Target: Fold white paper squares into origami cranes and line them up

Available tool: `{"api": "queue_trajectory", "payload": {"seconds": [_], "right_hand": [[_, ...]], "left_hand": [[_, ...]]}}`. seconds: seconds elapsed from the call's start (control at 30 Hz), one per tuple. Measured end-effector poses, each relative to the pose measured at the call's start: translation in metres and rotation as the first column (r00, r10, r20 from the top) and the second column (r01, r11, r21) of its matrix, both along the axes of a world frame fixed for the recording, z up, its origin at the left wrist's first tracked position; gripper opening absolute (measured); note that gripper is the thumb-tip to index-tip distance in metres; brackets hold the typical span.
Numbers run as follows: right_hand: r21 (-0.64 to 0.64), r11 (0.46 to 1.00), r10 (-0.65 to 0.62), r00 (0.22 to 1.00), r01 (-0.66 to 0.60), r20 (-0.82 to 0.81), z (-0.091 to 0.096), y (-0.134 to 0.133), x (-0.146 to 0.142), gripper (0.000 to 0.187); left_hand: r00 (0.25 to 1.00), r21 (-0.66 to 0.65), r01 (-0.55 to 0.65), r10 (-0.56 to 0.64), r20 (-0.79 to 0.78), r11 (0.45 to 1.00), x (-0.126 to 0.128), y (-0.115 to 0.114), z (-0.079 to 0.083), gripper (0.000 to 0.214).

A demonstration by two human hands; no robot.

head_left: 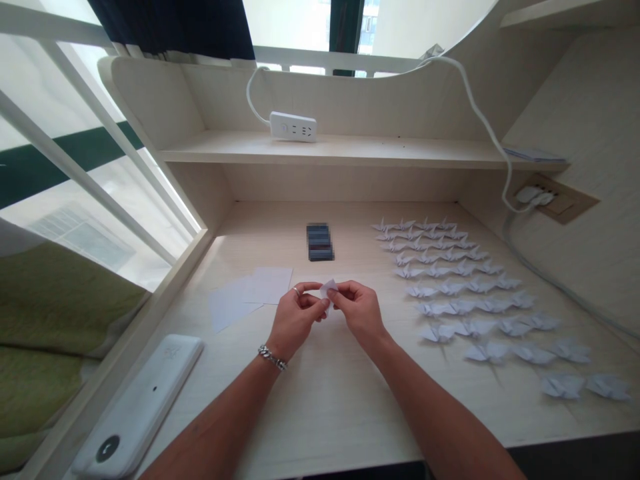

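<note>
A small piece of folded white paper (327, 289) is pinched between my two hands, just above the middle of the desk. My left hand (299, 312), with a ring and a chain bracelet, grips its left side between thumb and fingers. On the other side my right hand (361, 308) holds it by thumb and forefinger. Part of the paper is hidden behind the fingers. Flat white paper sheets (270, 285) lie overlapping beyond my left hand. Several rows of folded paper cranes (463, 269) stand to the right.
Behind my hands lies a dark, blurred rectangular object (320, 242). A long white device (145, 400) rests at the desk's left edge. A power strip (293, 127) sits on the shelf (350, 148), and a white cable (480, 110) runs to the wall outlet (563, 199).
</note>
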State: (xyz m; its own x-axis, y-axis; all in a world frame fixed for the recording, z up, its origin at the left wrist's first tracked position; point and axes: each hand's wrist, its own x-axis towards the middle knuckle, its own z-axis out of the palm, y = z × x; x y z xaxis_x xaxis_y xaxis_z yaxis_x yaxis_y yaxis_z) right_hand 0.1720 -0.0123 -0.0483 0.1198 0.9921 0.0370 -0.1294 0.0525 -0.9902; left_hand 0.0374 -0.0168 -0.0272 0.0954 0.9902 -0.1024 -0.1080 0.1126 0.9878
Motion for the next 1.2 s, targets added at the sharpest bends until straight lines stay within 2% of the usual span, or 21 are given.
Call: {"api": "queue_trajectory", "payload": {"seconds": [0.23,0.4,0.5,0.63,0.87,1.07,1.2], "right_hand": [[0.045,0.991,-0.124,0.992,0.122,0.03,0.003,0.001,0.001,0.021],[0.022,0.982,-0.185,0.979,0.187,-0.081,0.001,0.008,0.01,0.028],[-0.016,0.989,-0.15,0.982,0.149,-0.117,0.0,0.008,0.011,0.028],[-0.012,0.999,-0.044,0.996,0.044,-0.077,0.001,0.004,0.005,0.025],[-0.025,0.997,-0.072,0.996,0.071,-0.057,0.002,0.004,0.005,0.026],[-0.055,0.998,0.026,0.997,-0.03,-0.072,0.002,0.003,0.005,0.026],[-0.075,0.991,0.103,0.99,-0.11,-0.092,0.002,0.002,0.006,0.026]], "left_hand": [[0.999,-0.06,0.031,-0.029,0.043,0.998,0.005,-0.004,-0.002,0.043],[0.995,-0.06,0.099,-0.098,0.007,0.993,0.006,-0.007,-0.001,0.043],[0.999,-0.033,0.05,-0.049,0.015,0.998,0.003,-0.004,0.001,0.039],[0.999,-0.033,0.004,-0.003,0.032,0.999,0.002,-0.002,0.001,0.037],[0.989,-0.048,0.129,-0.132,-0.072,0.991,0.0,-0.002,0.0,0.049],[0.999,0.062,0.01,-0.007,-0.04,0.998,-0.007,0.003,0.004,0.036],[0.996,0.085,0.014,-0.006,-0.092,0.996,-0.01,0.004,0.005,0.02]]}}
